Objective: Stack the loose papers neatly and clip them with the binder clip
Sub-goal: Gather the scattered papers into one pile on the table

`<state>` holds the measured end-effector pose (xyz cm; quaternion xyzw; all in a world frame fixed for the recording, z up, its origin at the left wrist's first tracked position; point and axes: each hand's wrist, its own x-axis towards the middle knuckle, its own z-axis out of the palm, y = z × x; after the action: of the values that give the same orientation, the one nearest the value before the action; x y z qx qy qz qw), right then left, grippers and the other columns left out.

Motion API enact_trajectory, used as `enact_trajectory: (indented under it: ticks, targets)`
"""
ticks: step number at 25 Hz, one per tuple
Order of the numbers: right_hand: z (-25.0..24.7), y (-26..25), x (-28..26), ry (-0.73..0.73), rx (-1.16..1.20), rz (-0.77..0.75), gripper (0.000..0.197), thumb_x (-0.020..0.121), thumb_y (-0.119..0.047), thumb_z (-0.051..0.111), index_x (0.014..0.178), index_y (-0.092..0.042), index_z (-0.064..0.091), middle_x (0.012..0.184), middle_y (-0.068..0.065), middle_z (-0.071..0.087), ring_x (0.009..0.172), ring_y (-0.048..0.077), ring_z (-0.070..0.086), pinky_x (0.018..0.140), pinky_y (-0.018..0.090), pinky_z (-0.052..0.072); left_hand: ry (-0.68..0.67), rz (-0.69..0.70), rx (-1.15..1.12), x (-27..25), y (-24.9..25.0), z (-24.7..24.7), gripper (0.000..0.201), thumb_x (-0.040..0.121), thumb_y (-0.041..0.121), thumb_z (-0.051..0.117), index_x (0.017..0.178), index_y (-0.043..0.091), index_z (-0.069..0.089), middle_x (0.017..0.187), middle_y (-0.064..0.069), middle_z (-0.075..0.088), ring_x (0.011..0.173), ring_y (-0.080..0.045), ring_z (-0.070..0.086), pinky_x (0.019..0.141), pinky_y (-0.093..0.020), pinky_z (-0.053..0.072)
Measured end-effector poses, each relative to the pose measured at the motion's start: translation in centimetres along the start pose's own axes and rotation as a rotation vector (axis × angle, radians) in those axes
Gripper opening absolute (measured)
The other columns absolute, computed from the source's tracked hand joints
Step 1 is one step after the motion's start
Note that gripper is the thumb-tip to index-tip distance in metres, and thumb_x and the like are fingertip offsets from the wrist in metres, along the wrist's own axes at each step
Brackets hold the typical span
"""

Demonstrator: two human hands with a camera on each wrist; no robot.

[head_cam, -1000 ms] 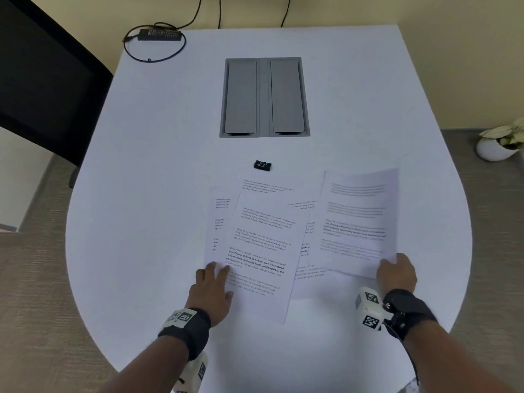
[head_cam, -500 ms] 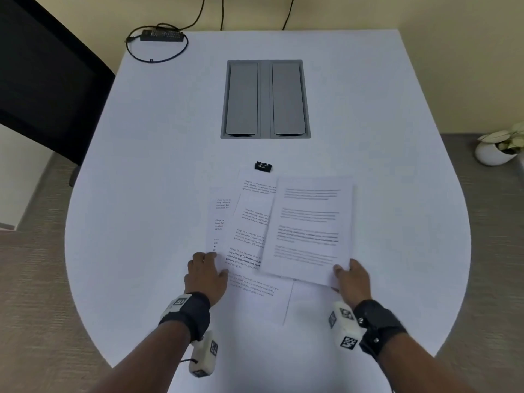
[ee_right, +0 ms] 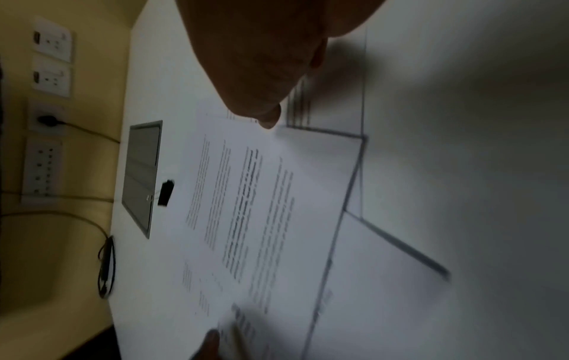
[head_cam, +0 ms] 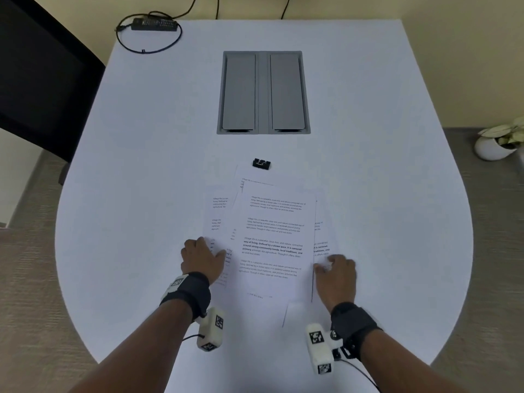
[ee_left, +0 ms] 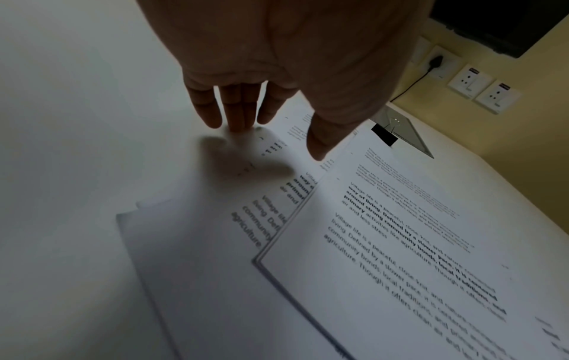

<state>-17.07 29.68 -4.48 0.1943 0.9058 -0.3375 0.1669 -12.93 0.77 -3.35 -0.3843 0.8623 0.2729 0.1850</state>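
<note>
Papers [head_cam: 273, 239] half-fanned on my white table [head_cam: 141, 194], yellow wall behind; left hand [head_cam: 202, 258] flat on them, right hand [head_cam: 336, 275] pinching the top sheet's edge.

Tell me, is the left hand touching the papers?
Touching. In the left wrist view the left hand's straight fingertips meet their shadow on the papers; the head view shows the hand lying over their left edge.

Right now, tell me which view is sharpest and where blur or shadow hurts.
Head view: sharpest, evenly lit, the top sheet partly legible, table bowed by the wide lens. Left wrist view: dim, left hand casting a soft shadow on the papers. Right wrist view: dark, text smeared by blur.
</note>
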Motion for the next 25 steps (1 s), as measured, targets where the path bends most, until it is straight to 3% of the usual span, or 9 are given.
enact_trajectory:
  ticks: [3,6,9,12,14,18,20,23,25]
  targets:
    - [-1.5,-0.4,3.2,0.052,-0.021,0.06,0.057,0.087,-0.024,0.073,0.137,-0.003,0.054,0.139,0.022,0.048,0.128,0.041,0.047,0.108,0.048,0.042,-0.004,-0.054,-0.134,1.2,0.8,-0.5,0.068,0.087,0.039,0.064,0.14,0.003,0.042,0.142,-0.019,0.038,0.133,-0.038,0.036,0.109,-0.048,0.038]
    - [-1.7,-1.4,4.6,0.027,-0.039,0.094,0.061,0.089,-0.023,0.071,0.141,-0.001,0.05,0.143,0.024,0.044,0.132,0.042,0.043,0.111,0.046,0.037,-0.038,-0.066,-0.18,1.9,1.9,-0.6,0.071,0.086,0.041,0.063,0.143,0.005,0.04,0.143,-0.019,0.037,0.134,-0.038,0.037,0.11,-0.046,0.036]
    - [0.0,-2.5,4.1,-0.053,-0.043,0.02,0.054,0.09,-0.021,0.07,0.137,0.0,0.054,0.137,0.023,0.048,0.126,0.039,0.05,0.109,0.042,0.041,-0.101,-0.054,-0.216,2.3,2.8,0.1,0.072,0.086,0.042,0.064,0.144,0.006,0.04,0.144,-0.018,0.04,0.132,-0.036,0.043,0.111,-0.045,0.039]
    - [1.9,-3.5,3.0,-0.198,0.043,0.007,0.034,0.088,-0.022,0.07,0.117,-0.006,0.059,0.125,0.016,0.055,0.108,0.031,0.059,0.1,0.044,0.051,-0.183,-0.011,-0.275,2.0,3.4,1.0,0.071,0.083,0.043,0.066,0.141,0.008,0.045,0.141,-0.015,0.049,0.127,-0.032,0.052,0.109,-0.046,0.043]
    - [2.3,-3.9,2.6,-0.216,0.111,0.023,0.029,0.088,-0.021,0.069,0.112,-0.009,0.059,0.122,0.013,0.056,0.1,0.027,0.062,0.095,0.042,0.053,-0.181,0.001,-0.279,1.6,3.6,1.2,0.066,0.08,0.043,0.067,0.136,0.01,0.05,0.137,-0.014,0.053,0.123,-0.031,0.055,0.107,-0.046,0.045]
    - [1.2,-3.8,3.1,-0.095,0.133,0.106,0.048,0.092,-0.02,0.065,0.136,-0.006,0.054,0.136,0.012,0.052,0.117,0.03,0.06,0.103,0.039,0.048,-0.076,-0.023,-0.244,1.4,3.3,1.0,0.06,0.088,0.032,0.064,0.14,0.006,0.046,0.141,-0.016,0.046,0.128,-0.033,0.05,0.11,-0.042,0.041]
    - [1.0,-3.8,3.3,-0.127,0.107,0.122,0.049,0.093,-0.019,0.063,0.139,-0.004,0.053,0.135,0.013,0.056,0.118,0.03,0.06,0.101,0.034,0.045,-0.101,-0.007,-0.261,1.6,3.3,1.0,0.061,0.089,0.03,0.063,0.141,0.005,0.045,0.14,-0.016,0.049,0.126,-0.032,0.053,0.108,-0.039,0.042]
    - [1.5,-4.7,3.2,-0.218,0.117,0.11,0.03,0.093,-0.017,0.064,0.118,0.0,0.064,0.109,0.009,0.067,0.099,0.027,0.064,0.086,0.03,0.049,-0.164,-0.012,-0.295,1.6,4.0,1.4,0.062,0.09,0.031,0.064,0.142,0.003,0.045,0.14,-0.015,0.054,0.127,-0.031,0.054,0.106,-0.036,0.042]
    - [1.9,-4.9,3.2,-0.265,0.176,0.117,0.024,0.09,-0.017,0.066,0.107,0.0,0.071,0.102,0.007,0.074,0.092,0.026,0.07,0.082,0.034,0.057,-0.173,-0.047,-0.346,1.5,4.5,1.6,0.06,0.09,0.029,0.064,0.14,0.002,0.046,0.139,-0.016,0.055,0.126,-0.031,0.055,0.106,-0.034,0.041]
